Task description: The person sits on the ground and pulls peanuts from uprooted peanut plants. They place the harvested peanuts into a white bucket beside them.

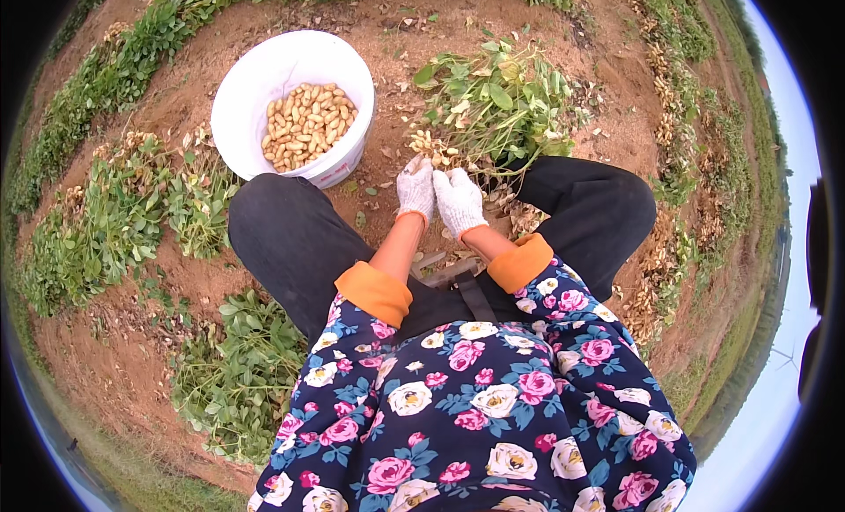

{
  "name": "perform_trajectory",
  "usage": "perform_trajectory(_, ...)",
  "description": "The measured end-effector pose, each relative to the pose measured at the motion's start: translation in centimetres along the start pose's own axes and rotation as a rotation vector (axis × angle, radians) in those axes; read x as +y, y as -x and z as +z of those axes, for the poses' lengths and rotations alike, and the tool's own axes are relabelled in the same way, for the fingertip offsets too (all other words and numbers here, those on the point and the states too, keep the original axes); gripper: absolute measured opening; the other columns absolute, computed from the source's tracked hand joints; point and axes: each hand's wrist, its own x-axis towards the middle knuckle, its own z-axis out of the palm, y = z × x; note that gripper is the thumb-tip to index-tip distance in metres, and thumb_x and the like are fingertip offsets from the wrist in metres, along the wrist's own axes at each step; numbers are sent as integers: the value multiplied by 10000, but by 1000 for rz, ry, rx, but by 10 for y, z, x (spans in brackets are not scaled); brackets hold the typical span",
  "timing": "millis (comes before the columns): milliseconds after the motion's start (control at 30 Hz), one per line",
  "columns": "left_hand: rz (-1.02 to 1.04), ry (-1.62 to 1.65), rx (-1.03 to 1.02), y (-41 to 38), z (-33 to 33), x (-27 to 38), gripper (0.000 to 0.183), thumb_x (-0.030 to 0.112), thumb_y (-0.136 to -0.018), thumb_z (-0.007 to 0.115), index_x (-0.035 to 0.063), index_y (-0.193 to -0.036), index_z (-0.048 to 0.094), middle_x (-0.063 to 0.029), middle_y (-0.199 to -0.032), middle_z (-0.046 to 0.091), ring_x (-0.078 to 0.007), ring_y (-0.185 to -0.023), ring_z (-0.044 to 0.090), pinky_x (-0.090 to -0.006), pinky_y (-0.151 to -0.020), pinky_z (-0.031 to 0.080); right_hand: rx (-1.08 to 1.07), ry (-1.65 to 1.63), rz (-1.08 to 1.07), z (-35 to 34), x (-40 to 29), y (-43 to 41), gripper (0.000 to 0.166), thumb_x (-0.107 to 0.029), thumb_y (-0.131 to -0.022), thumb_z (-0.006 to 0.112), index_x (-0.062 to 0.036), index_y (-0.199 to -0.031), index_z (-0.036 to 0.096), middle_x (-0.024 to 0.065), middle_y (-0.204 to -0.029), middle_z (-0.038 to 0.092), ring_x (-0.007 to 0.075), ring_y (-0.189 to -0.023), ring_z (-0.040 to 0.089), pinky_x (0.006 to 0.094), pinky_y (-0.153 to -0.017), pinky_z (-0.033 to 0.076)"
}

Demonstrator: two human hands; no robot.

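My left hand [416,187], in a white knit glove, is at a cluster of peanut pods [432,147] between my knees, its fingers bent at the pods. Close against it on the right, my right hand [458,198], gloved alike, has curled fingers just below the same pods and the roots of a pulled peanut plant [502,102]. Whether either hand grips the pods or stems cannot be made out. The plant's leafy stems lie on the soil beyond my right knee. A white plastic bucket [231,109] stands tilted beyond my left knee, with many loose peanuts [307,126] in it.
Uprooted peanut plants [92,234] lie on the reddish soil at the left, and more green plants [244,367] lie beside my left hip. Another row with pods showing [667,116] runs down the right side. Part of a low seat frame [445,272] shows between my thighs.
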Motion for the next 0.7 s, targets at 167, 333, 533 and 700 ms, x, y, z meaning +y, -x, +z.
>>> perform_trajectory(167,-139,-180,43,-26,-21,-3,269,200,-868,565,5,-1050,597,-80,-936,636,-154,-787,612,-266,-692,492,-232,8,-391,-3,-32,58,284,-355,-858,505,-76,-851,557,214,-784,605,386,-780,590,448,-711,459)
perform_trajectory(333,64,-186,76,-30,-15,-19,339,179,-867,561,10,-1161,557,-78,-1007,620,-156,-853,603,-277,-693,493,-271,-659,176,-13,-25,24,86,-111,-843,482,-62,-886,538,41,-725,570,97,-596,510,248,-512,438)
perform_trajectory(533,170,-272,-48,-16,-10,-18,411,189,-885,525,-34,-1228,486,-153,-1108,602,-198,-906,609,-293,-775,470,-12,347,-491,-33,-31,-30,292,-182,-830,497,-131,-1109,562,115,-919,623,293,-838,618,370,-717,498)
perform_trajectory(700,290,-573,11,-16,-15,-25,457,330,-878,508,32,-1225,520,-210,-1080,606,-312,-972,603,-355,-809,463,-59,727,-728,-32,-30,-34,280,-196,-828,494,-150,-1100,537,96,-828,615,288,-767,629,426,-649,495)
